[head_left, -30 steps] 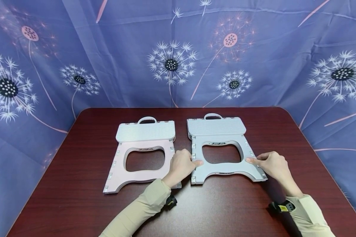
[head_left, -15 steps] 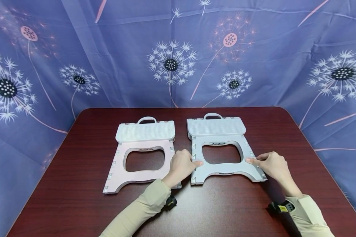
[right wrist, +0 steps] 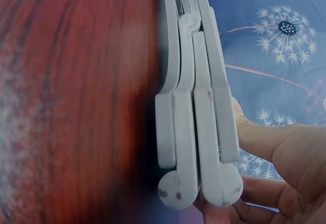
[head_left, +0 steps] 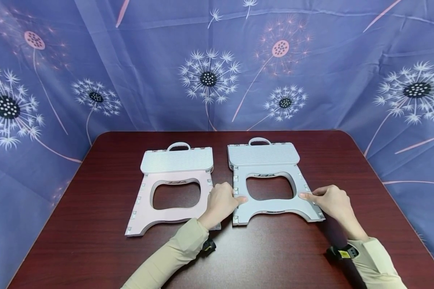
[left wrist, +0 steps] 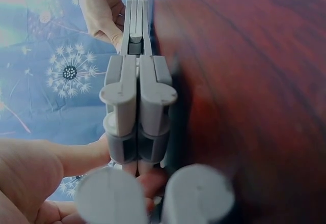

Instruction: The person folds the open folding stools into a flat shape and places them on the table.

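A light blue folding step stool (head_left: 275,206) lies folded flat on the dark red table, its textured top and carry handle toward the back. My left hand (head_left: 221,200) grips its left leg edge, thumb on the upper face. At the opposite edge my right hand (head_left: 330,199) pinches the leg, thumb on top and fingers at the side. The left wrist view shows the stool's layered legs (left wrist: 133,96) end-on between thumb and fingers. In the right wrist view the folded legs (right wrist: 196,112) stand beside the right thumb, with some fingers behind them.
A pale pink folding step stool (head_left: 166,216) lies folded to the left, its right edge partly hidden by my left hand and forearm. Beneath both stools is the dark red table (head_left: 275,257). A blue dandelion-print cloth (head_left: 148,60) hangs behind and at both sides.
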Tool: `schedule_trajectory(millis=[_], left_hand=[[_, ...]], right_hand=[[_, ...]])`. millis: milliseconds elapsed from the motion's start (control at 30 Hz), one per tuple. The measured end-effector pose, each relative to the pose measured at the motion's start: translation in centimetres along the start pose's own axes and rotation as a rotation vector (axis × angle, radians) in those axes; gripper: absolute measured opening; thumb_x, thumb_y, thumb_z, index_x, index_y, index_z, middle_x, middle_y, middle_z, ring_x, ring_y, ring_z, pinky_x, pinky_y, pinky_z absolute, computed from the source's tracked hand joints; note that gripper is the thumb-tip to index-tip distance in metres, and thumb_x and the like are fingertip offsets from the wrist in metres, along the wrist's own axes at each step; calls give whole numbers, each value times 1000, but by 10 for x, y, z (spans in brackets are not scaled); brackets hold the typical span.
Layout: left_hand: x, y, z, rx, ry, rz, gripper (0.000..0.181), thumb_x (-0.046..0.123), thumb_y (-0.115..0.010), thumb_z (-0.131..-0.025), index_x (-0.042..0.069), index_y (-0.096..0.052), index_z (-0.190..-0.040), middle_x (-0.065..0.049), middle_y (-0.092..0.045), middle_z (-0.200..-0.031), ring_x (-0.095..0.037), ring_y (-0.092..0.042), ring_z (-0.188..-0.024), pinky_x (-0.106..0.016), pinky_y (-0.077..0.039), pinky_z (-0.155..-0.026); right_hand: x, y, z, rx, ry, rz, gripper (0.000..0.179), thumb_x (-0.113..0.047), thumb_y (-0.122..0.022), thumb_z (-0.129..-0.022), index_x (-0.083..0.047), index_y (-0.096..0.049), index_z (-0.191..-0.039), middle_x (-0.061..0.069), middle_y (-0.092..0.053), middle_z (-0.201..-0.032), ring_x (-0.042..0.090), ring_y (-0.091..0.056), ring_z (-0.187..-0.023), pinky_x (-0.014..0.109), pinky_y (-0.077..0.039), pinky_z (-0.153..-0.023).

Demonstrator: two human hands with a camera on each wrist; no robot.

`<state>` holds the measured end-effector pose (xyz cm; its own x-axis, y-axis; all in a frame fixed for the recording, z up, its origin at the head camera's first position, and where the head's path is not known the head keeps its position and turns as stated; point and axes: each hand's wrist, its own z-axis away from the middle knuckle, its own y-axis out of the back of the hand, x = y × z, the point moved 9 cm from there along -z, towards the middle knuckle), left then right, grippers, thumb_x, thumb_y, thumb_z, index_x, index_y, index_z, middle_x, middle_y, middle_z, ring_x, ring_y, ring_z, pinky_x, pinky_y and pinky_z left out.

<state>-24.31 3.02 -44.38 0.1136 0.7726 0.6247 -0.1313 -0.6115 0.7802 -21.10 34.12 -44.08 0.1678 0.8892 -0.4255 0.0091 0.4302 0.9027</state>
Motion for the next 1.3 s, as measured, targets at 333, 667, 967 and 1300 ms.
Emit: schedule_trajectory(millis=[333,667,967,1300], left_hand=[[1,1,0,7,-4,-34,64,45,-82,-72,20,-29,-47,11,-18,-47,-9,-24,-48,-28,-28,-41],[2,1,1,4,-6,-48,64,46,-82,-72,20,-29,-48,11,-18,-48,-9,-23,-49,-28,-28,-41],[3,0,0,1,-16,-58,64,45,-82,-73,20,-28,-49,10,-17,-50,-9,-21,-49,-28,-27,-41],[6,0,0,6,-37,-73,61,45,-81,-74,20,-31,-49,10,-22,-49,-9,-26,-46,-28,-30,-40]], right_hand=[[-2,1,0,4,3,4,53,-56,-74,-76,-5,-77,-89,11,-74,-79,22,-62,-65,33,-42,-53],[-1,-1,0,0,10,7,51,-56,-74,-76,-6,-77,-87,9,-74,-77,21,-61,-64,33,-42,-53],[-2,0,0,-4,22,17,54,-55,-74,-77,-3,-76,-91,13,-74,-81,25,-64,-67,34,-43,-54],[-5,0,1,-13,23,20,54,-55,-73,-77,-3,-76,-90,12,-74,-79,21,-62,-64,33,-42,-53]])
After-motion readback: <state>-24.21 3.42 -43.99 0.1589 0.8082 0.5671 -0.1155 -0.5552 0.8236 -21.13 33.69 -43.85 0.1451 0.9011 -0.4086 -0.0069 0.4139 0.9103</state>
